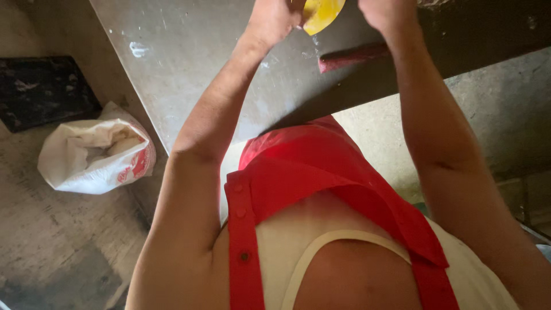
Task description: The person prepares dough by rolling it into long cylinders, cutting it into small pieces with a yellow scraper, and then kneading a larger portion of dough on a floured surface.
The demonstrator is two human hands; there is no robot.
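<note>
Two bare arms reach up from a loose red, buttoned shirt (321,172) worn open over a pale vest, toward the top edge of the view. Largest beneath them is the tabletop (189,63), a flat grey slab, dusty and scuffed with pale smears, its right part in deep shadow. Below it lies a rough concrete floor (63,247), mottled and grainy. On that floor, left of the tabletop, slumps a white woven sack (94,152) with red print, its mouth crumpled open; behind it sits a dark, flat rectangular tray (43,89). A reddish, rod-shaped piece (353,56) rests on the tabletop just under the hands. The left hand (275,20) grips a smooth yellow curved object (322,12), rounded like a shell, at its left edge. The right hand (387,12) is just beside the object, cropped by the frame; I cannot tell whether it is closed or spread
</note>
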